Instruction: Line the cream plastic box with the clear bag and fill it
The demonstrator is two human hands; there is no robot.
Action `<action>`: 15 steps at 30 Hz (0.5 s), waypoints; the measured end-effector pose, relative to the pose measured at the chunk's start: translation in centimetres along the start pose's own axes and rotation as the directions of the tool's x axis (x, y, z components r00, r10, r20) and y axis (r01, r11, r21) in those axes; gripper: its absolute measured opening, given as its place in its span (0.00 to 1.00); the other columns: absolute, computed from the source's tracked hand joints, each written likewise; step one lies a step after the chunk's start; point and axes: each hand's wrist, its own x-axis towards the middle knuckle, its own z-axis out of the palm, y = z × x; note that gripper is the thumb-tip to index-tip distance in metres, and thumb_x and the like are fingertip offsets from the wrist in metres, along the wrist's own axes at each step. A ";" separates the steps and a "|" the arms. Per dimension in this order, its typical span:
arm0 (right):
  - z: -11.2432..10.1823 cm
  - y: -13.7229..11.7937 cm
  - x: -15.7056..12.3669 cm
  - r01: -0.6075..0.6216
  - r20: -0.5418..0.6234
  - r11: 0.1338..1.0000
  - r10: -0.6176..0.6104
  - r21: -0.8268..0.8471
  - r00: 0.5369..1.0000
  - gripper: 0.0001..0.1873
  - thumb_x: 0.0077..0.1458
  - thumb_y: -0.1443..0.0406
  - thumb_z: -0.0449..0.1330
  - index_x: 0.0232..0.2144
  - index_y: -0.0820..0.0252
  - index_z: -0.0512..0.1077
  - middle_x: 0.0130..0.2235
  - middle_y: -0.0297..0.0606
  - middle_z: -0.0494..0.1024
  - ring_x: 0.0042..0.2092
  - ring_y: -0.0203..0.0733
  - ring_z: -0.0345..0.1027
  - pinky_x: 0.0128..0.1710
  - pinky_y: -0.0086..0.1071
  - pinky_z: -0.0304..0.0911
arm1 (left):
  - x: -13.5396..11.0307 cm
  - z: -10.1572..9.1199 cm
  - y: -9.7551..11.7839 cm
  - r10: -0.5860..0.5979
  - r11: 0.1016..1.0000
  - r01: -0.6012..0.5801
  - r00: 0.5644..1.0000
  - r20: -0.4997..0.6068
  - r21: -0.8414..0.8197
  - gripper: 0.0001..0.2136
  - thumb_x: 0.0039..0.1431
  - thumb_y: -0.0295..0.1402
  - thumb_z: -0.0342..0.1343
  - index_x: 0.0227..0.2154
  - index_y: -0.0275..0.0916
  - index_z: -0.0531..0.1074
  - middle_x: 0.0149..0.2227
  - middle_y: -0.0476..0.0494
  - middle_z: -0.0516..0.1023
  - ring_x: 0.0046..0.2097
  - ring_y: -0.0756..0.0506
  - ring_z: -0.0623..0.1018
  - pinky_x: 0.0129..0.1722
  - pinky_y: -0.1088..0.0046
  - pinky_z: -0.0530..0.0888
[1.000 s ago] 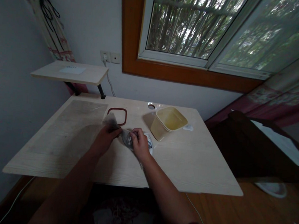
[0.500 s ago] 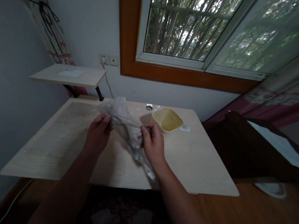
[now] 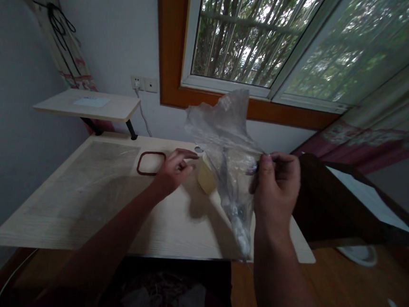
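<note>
My right hand (image 3: 277,181) grips a crumpled clear plastic bag (image 3: 226,146) by its right edge. The bag is raised over the table and hangs down in a narrow twisted end. Behind it stands a pale yellow square tub (image 3: 206,176), mostly hidden by the bag. My left hand (image 3: 175,169) is apart from the bag, left of the tub, its fingers stretched out to the right and nothing visible in them. Just left of that hand, a rounded-square ring with a dark red edge (image 3: 151,163) lies on the table; its right side is partly covered by the hand.
The light wooden table (image 3: 104,240) has a clear sheet (image 3: 87,181) lying on its left part. A small raised shelf (image 3: 90,104) with a paper on it stands at the back left. Beyond are a wall socket and a window. Dark furniture (image 3: 346,204) stands at the right.
My left hand has let go of the plastic bag. My right hand has lifted the bag up and to the right, where it now covers most of the tub. The red-edged ring has come into sight.
</note>
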 end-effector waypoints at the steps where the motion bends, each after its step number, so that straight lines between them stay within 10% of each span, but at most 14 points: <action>1: -0.3 -0.1 0.7 0.035 -0.032 0.999 -0.036 -0.012 0.999 0.13 0.68 0.54 0.61 0.40 0.55 0.65 0.30 0.28 0.65 0.21 0.32 0.57 0.17 0.24 0.54 | 0.0 0.7 -0.2 0.061 0.993 -0.074 0.989 0.133 0.097 0.14 0.65 0.38 0.58 0.50 0.41 0.75 0.56 0.38 0.74 0.43 0.46 0.78 0.40 0.71 0.76; 6: -0.7 -0.1 3.9 0.253 -0.178 0.963 -0.265 -0.091 0.948 0.08 0.68 0.59 0.61 0.41 0.54 0.66 0.38 0.36 0.68 0.35 0.40 0.68 0.30 0.30 0.67 | -0.2 4.2 -1.5 0.092 0.834 -0.342 0.860 0.502 0.434 0.26 0.64 0.44 0.60 0.62 0.44 0.66 0.62 0.37 0.69 0.56 0.39 0.76 0.50 0.63 0.77; 15: 1.9 2.3 8.7 0.339 -0.211 0.928 -0.367 -0.156 0.906 0.11 0.69 0.65 0.49 0.53 0.54 0.59 0.51 0.47 0.62 0.54 0.50 0.66 0.47 0.41 0.70 | 1.1 4.6 -3.5 0.145 0.751 -0.416 0.862 0.486 0.513 0.14 0.65 0.42 0.60 0.47 0.40 0.76 0.50 0.39 0.74 0.53 0.40 0.76 0.55 0.61 0.73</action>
